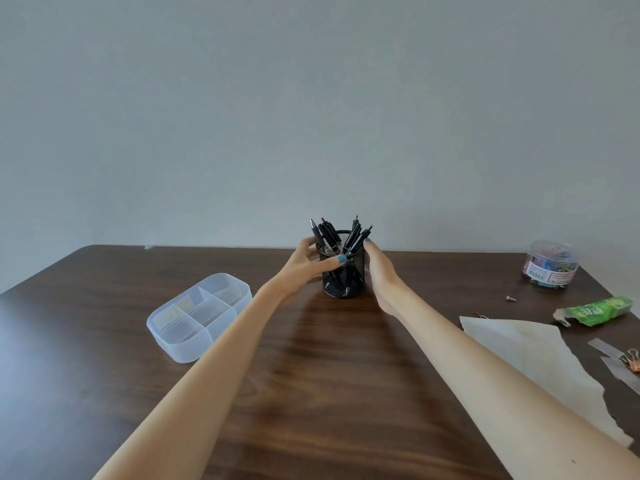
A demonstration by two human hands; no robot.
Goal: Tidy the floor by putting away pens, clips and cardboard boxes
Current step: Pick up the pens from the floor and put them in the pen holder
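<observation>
A black mesh pen holder (346, 284) stands upright near the far middle of the dark wooden table (311, 375). Several black pens (327, 235) stick out of its top, leaning left and right. My left hand (306, 263) wraps the holder's left side, thumb across its front. My right hand (379, 268) presses against its right side, a fingertip near the rim. A clear round jar of coloured binder clips (550, 264) stands at the far right. A rose-gold binder clip (632, 362) lies at the right edge.
A frosted plastic organiser tray (166, 332) with several compartments sits to the left. A sheet of brown paper (540, 362) lies at the right, beside a crumpled green wrapper (595, 310), a small screw (509, 298) and metal strips (614, 367). A plain wall rises behind the table.
</observation>
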